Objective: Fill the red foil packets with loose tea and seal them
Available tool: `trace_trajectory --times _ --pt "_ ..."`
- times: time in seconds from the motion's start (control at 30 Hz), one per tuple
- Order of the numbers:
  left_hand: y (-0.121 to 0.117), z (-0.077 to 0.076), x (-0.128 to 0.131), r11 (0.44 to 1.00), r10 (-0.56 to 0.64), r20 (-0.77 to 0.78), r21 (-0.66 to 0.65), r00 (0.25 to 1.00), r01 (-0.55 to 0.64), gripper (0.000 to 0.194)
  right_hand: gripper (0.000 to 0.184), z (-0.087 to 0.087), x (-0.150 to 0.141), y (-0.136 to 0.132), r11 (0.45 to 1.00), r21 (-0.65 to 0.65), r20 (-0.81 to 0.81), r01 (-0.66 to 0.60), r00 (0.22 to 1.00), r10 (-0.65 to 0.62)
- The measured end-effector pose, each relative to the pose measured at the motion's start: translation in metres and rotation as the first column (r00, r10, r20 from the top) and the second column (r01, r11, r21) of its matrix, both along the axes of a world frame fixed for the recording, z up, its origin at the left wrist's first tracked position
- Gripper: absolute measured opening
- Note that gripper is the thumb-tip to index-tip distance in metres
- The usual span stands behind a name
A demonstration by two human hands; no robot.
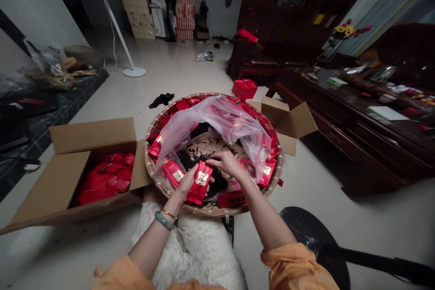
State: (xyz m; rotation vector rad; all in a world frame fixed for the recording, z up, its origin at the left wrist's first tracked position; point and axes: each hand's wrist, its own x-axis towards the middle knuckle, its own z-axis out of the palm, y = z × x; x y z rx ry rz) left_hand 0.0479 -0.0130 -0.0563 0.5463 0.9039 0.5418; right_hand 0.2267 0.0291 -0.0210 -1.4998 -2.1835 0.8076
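My left hand [186, 184] is wrapped round a red packet [200, 186] with a gold label and dark characters, held upright over a round woven basket [277, 165]. At the packet's top, my right hand [227, 163] pinches a small dark tool [205, 157], whose exact kind I cannot make out. Beneath both hands, dark loose leaves [190, 152] that look like tea lie in an opened clear plastic bag [183, 122]. Other red packets [174, 172] ring the bag inside the basket.
To the left stands an open cardboard box [91, 136] full of red packets [108, 174]. Another open carton [304, 120] is at the right, beside a dark wooden table [326, 108]. A white fan [134, 72] stands farther back; a black round base [306, 231] lies at lower right.
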Motion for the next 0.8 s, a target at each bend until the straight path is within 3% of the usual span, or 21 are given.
trace_trajectory --times 0.8 --pt "0.0007 -0.0017 -0.0008 1.000 -0.009 -0.008 0.004 1.000 0.009 0.069 0.046 -0.0046 -0.0006 0.0012 1.000 -0.006 0.015 0.021 1.000 -0.021"
